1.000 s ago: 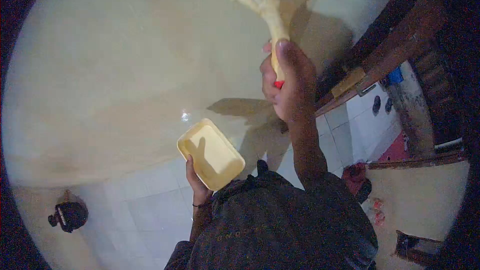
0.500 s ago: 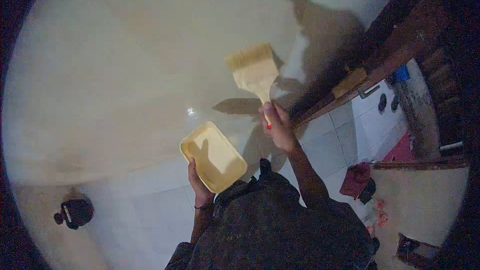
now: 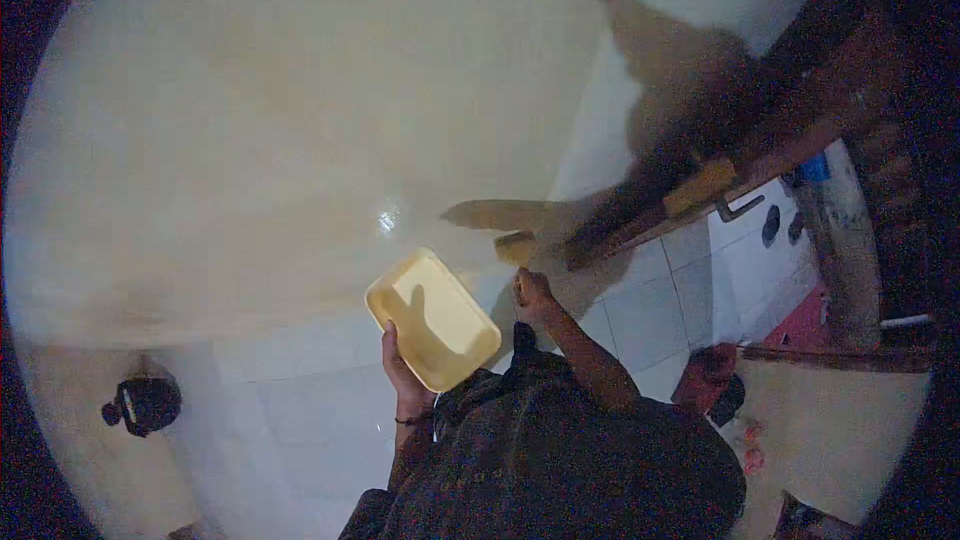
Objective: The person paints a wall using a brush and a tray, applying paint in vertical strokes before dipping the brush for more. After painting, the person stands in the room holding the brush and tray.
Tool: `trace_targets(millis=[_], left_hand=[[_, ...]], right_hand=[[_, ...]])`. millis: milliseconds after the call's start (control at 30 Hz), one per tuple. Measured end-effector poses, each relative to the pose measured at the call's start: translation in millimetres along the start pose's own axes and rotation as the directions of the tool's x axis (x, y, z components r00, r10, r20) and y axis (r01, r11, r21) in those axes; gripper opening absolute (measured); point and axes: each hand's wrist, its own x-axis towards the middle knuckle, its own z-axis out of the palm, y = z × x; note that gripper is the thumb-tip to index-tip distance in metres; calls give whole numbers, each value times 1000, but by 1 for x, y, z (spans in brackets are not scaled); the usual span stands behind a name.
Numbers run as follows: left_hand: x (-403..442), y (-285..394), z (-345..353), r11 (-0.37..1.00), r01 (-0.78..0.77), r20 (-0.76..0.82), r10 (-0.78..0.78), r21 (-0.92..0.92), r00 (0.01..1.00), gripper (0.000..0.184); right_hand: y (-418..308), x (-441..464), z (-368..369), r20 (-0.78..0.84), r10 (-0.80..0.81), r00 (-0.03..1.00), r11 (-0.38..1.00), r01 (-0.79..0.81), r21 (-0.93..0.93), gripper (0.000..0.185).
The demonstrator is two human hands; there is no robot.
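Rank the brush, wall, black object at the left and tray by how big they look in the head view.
Largest to smallest:
1. wall
2. tray
3. black object
4. brush, only partly visible

Apparent size only; nearness to the camera differs.

Your tray (image 3: 455,315) looks like smooth plastic; your brush (image 3: 515,248) looks matt and fibrous; your shirt (image 3: 570,455) is matt cloth; the wall (image 3: 300,120) is smooth, with one glossy glint; the floor (image 3: 310,415) is smooth tile.
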Motion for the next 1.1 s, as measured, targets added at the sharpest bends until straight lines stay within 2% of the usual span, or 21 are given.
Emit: trace_targets(millis=[67, 100, 167, 200, 267, 300, 367, 500, 567, 600, 667, 733, 800, 867, 933, 967, 1033, 1100], left_hand=[[2, 2, 4, 1000, 2, 1, -2, -15, 1000, 54], [-1, 3, 9, 999, -25, -17, 26, 22, 1000, 53], [-2, 3, 9, 997, -49, -31, 51, 60, 998, 53], [-2, 3, 5, 999, -28, -25, 29, 43, 999, 52], [-1, 1, 3, 999, -13, -14, 14, 34, 1000, 51], [0, 0, 1, 1000, -19, -15, 19, 21, 1000, 51], [2, 3, 4, 999, -27, 6, 27, 21, 1000, 50], [-1, 2, 1, 996, -39, 66, 34, 80, 997, 50], [-2, 2, 1, 996, -27, 98, 18, 88, 995, 49], [-3, 3, 0, 995, -20, 110, 10, 96, 994, 50], [-2, 5, -2, 995, -11, 130, -2, 101, 992, 50], [2, 2, -7, 997, -2, 114, -7, 76, 993, 49], [2, 2, -5, 998, 16, 133, -23, 58, 991, 50], [-2, 4, 0, 999, 32, 153, -38, 41, 987, 50], [-8, 8, 10, 997, 47, 134, -54, 54, 989, 52], [-9, 10, 12, 998, 42, 138, -49, 52, 989, 52], [-10, 13, 16, 998, 49, 128, -54, 35, 990, 54], [-11, 12, 15, 998, 43, 123, -49, 53, 991, 54]], right_hand=[[24, 46, -26, 93, -14, 996, 994, 3, 109, 34], [10, 36, -18, 106, -8, 994, 994, -3, 105, 34], [-18, 7, -3, 11, -42, 999, 998, 43, -53, 30], [-21, 7, -5, 12, -42, 999, 998, 43, -53, 30], [-27, 9, -7, 234, -58, 971, 985, 17, 174, 29], [-30, 5, -2, 237, -65, 969, 984, 23, 178, 29], [-50, -26, 13, -36, -177, 984, 979, 180, 100, 28], [-97, -115, 26, 15, -175, 984, 983, 174, 62, 26], [-119, -152, 33, 124, -163, 979, 977, 143, 159, 24], [-128, -169, 40, 120, -172, 978, 975, 152, 159, 24], [-150, -204, 58, 27, -447, 894, 894, 447, -15, 25], [-196, -257, 82, 99, -498, 861, 862, 505, -53, 26], [-231, -270, 91, 203, -597, 776, 789, 614, -24, 27], [-267, -304, 113, 201, -658, 726, 739, 674, -16, 28], [-293, -316, 128, 230, -739, 633, 666, 738, 108, 29], [-305, -321, 135, 235, -741, 629, 663, 740, 110, 29], [-326, -327, 145, 270, -826, 495, 555, 798, 236, 31], [-342, -320, 147, 300, -807, 509, 583, 769, 263, 31]])
